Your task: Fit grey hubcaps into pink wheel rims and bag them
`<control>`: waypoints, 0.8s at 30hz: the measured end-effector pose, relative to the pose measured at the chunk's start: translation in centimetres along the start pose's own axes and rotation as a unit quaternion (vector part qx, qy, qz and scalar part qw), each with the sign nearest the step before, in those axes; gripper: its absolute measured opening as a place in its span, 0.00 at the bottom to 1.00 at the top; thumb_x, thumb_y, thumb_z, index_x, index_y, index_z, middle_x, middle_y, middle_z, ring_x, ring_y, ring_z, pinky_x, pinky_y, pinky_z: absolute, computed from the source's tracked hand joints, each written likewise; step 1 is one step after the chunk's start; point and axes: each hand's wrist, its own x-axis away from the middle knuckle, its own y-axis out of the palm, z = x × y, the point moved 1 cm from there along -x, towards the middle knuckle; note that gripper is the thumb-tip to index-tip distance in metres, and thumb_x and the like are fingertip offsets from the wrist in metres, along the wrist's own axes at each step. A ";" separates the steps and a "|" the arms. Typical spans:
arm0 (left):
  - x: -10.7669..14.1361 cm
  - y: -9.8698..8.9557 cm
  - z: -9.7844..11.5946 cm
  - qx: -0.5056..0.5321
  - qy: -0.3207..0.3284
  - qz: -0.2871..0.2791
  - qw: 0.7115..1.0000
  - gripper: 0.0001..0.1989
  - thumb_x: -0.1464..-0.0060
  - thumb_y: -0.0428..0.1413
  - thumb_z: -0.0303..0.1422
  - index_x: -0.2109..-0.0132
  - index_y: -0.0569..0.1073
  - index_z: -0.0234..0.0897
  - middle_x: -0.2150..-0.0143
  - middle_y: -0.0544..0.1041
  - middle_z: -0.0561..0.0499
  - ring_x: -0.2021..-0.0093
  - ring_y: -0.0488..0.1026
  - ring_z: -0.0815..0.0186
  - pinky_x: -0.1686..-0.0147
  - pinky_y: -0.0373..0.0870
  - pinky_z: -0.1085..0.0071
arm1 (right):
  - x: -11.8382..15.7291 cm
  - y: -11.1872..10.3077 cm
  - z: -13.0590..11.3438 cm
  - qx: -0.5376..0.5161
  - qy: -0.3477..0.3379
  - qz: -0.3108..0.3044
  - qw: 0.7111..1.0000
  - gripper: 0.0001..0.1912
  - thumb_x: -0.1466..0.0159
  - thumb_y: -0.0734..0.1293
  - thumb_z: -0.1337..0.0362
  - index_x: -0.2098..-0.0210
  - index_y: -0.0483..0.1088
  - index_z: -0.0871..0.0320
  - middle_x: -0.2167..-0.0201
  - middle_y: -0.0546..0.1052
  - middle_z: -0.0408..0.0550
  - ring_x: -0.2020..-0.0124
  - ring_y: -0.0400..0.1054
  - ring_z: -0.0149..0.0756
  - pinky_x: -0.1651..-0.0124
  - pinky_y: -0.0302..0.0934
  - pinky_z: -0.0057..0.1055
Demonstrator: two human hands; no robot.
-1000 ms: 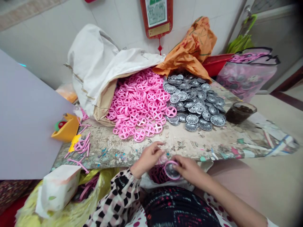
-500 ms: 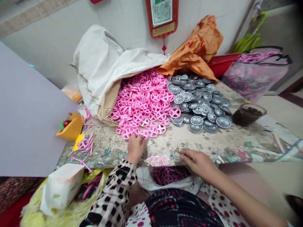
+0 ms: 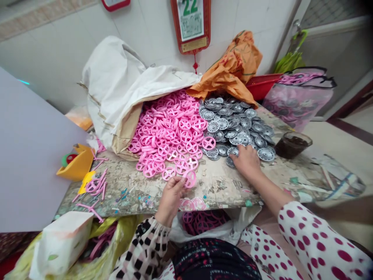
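Note:
Between thumb and fingers, my left hand (image 3: 171,196) pinches a pink spoked wheel (image 3: 190,179), held up just over the table's front part. Behind it spreads a heap of similar pink plastic wheels (image 3: 169,134), spilling from a white sack (image 3: 110,77). My right hand (image 3: 247,160) is at the front of a pile of grey hubcap-like discs (image 3: 224,123). Its thumb and fingers close at the edge of a grey disc (image 3: 233,151); the fingertips are partly hidden.
An orange sack (image 3: 233,66) lies behind the grey discs. A glass of dark liquid (image 3: 293,144) stands at the right. Pink scraps (image 3: 97,184) and a yellow container (image 3: 76,165) are at the left. Below the table edge, an open bag (image 3: 176,229) holds pink pieces.
My left hand has lifted a pink wheel from the heap's front edge and drawn it nearer. My right hand has moved forward from the table's front edge to the grey discs.

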 end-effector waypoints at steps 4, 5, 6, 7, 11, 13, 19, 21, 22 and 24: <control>0.6 1.1 -0.5 0.146 -0.135 -0.013 0.980 0.09 0.53 0.62 0.30 0.65 0.69 0.34 0.67 0.76 0.50 0.68 0.75 0.69 0.68 0.74 0.74 | 0.2 0.8 0.1 -0.070 -0.010 -0.006 0.997 0.20 0.39 0.61 0.61 0.49 0.67 0.61 0.60 0.71 0.56 0.58 0.65 0.45 0.58 0.58 0.36; 0.7 1.2 -0.5 0.159 -0.152 -0.010 0.975 0.08 0.51 0.60 0.29 0.64 0.70 0.34 0.67 0.77 0.49 0.68 0.75 0.68 0.69 0.75 0.74 | 0.5 0.9 0.3 -0.085 -0.024 -0.010 0.996 0.18 0.38 0.60 0.63 0.51 0.69 0.60 0.61 0.71 0.54 0.59 0.65 0.43 0.57 0.58 0.36; 0.8 1.1 -0.6 0.168 -0.164 -0.006 0.972 0.06 0.49 0.59 0.28 0.63 0.70 0.33 0.67 0.77 0.49 0.68 0.75 0.69 0.69 0.75 0.74 | 0.8 1.0 0.3 -0.094 -0.040 -0.010 0.995 0.16 0.37 0.59 0.63 0.53 0.70 0.60 0.62 0.71 0.53 0.60 0.65 0.42 0.57 0.58 0.35; 0.8 1.1 -0.6 0.175 -0.172 0.000 0.970 0.05 0.48 0.58 0.28 0.62 0.71 0.33 0.68 0.77 0.49 0.69 0.75 0.69 0.69 0.75 0.74 | 1.1 1.0 0.4 -0.097 -0.056 -0.006 0.994 0.16 0.37 0.58 0.63 0.54 0.70 0.60 0.61 0.71 0.53 0.59 0.65 0.42 0.56 0.57 0.35; 0.8 0.6 -0.7 0.183 -0.177 0.015 0.967 0.05 0.44 0.54 0.27 0.60 0.72 0.31 0.67 0.78 0.48 0.70 0.75 0.69 0.70 0.76 0.74 | 2.2 0.7 -0.1 -0.036 -0.094 0.014 0.995 0.20 0.35 0.57 0.57 0.49 0.67 0.60 0.56 0.69 0.57 0.55 0.62 0.45 0.55 0.56 0.36; 1.0 0.4 -0.6 0.186 -0.177 0.019 0.966 0.06 0.44 0.53 0.27 0.59 0.72 0.31 0.67 0.78 0.47 0.69 0.76 0.69 0.70 0.76 0.74 | 2.3 0.5 -0.8 0.022 -0.104 -0.006 0.994 0.22 0.35 0.57 0.53 0.48 0.67 0.59 0.55 0.69 0.57 0.55 0.61 0.47 0.57 0.55 0.37; 1.6 -0.1 -0.6 0.214 -0.185 0.019 0.959 0.06 0.44 0.54 0.27 0.59 0.72 0.31 0.64 0.78 0.46 0.67 0.76 0.68 0.67 0.76 0.74 | 2.1 0.5 -2.9 0.118 -0.136 -0.020 0.983 0.21 0.36 0.57 0.52 0.51 0.69 0.58 0.60 0.73 0.59 0.57 0.62 0.50 0.59 0.50 0.39; 1.7 -0.4 -0.8 0.231 -0.187 0.017 0.955 0.06 0.44 0.55 0.27 0.59 0.72 0.31 0.63 0.78 0.46 0.65 0.76 0.67 0.67 0.76 0.74 | 2.3 0.8 -3.0 0.127 -0.159 -0.007 0.979 0.20 0.35 0.56 0.55 0.53 0.70 0.59 0.62 0.74 0.60 0.59 0.63 0.50 0.59 0.49 0.40; 1.7 -0.5 -0.9 0.238 -0.187 0.015 0.953 0.06 0.45 0.55 0.28 0.59 0.72 0.32 0.63 0.78 0.46 0.64 0.77 0.67 0.66 0.76 0.74 | 2.4 1.0 -2.8 0.129 -0.168 0.000 0.977 0.20 0.34 0.55 0.57 0.53 0.70 0.61 0.63 0.74 0.60 0.60 0.64 0.49 0.59 0.48 0.41; 1.6 -0.7 -1.1 0.250 -0.184 0.013 0.951 0.06 0.45 0.55 0.28 0.59 0.72 0.31 0.62 0.78 0.45 0.63 0.77 0.66 0.65 0.76 0.73 | 2.3 1.3 -2.3 0.129 -0.180 0.014 0.975 0.20 0.33 0.52 0.62 0.52 0.69 0.64 0.64 0.75 0.62 0.62 0.65 0.48 0.60 0.48 0.40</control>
